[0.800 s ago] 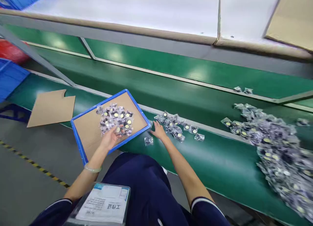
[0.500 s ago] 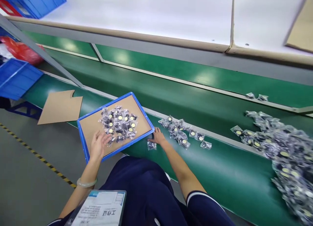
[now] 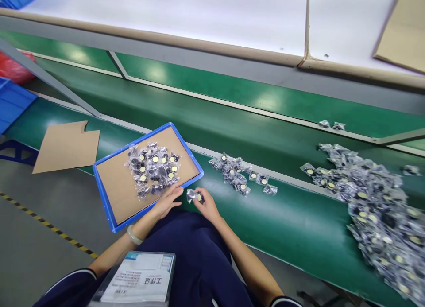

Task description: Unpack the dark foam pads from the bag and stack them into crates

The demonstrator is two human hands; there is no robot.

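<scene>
Between the fingers of my right hand [image 3: 208, 206] is a small clear plastic packet [image 3: 191, 195] with a dark part and a pale round disc inside. My left hand [image 3: 168, 201] reaches over the near edge of the blue tray [image 3: 111, 217], fingers stretched out and holding nothing, close to the packet. A brown cardboard sheet [image 3: 114, 183] lines the tray. On that sheet lies a cluster of similar packets [image 3: 156, 169]. Another small group of packets [image 3: 234, 172] lies on the green belt [image 3: 292, 223], right of the tray.
A large heap of packets [image 3: 375, 205] spreads across the right side. A loose cardboard piece [image 3: 68, 145] lies left of the tray, near a blue bin [image 3: 13, 103]. Above the belt runs a white shelf [image 3: 186, 19] with a slanted metal strut [image 3: 49, 76] at left.
My right hand has picked up the packet beside the tray's corner and brought it nearer my body. My left hand has moved right, from over the tray's packets to its near edge.
</scene>
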